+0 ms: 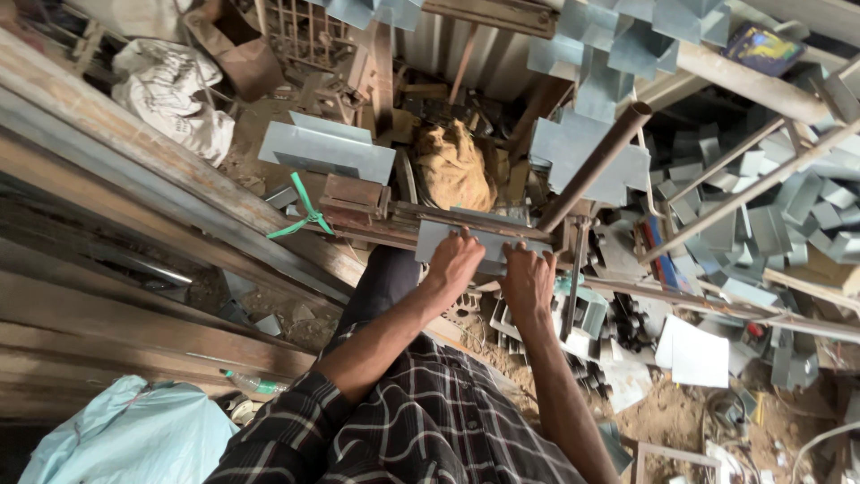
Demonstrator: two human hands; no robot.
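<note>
Timber planks (134,296) and long steel sections ran along the left side, with a pale blue plastic sack (134,439) lying at the lower corner and a white sack (175,90) higher up. Just right of the planks, a green strap (305,215) hung from the end of a rusty bending jig (358,202), and a folded grey metal sheet (327,148) stood behind that jig. A brown cloth bundle (452,166) sat beyond it.

At the middle, a flat grey metal sheet piece (488,244) lay across the jig's bar. The left hand (455,262) pressed down on the near edge of that piece, fingers together and curled slightly over it. The right hand (527,280) rested just beside, touching the same piece at its right part, fingers laid close together and flat; whether the thumbs gripped under the edge could not be told. Both forearms came out of a dark checked shirt (430,421).

A rusty lever pipe (596,166) rose diagonally from the jig just right of the hands. Farther right, heaps of bent grey metal brackets (770,224) covered the ground, and a white sheet (694,350) lay on the dirt near them.
</note>
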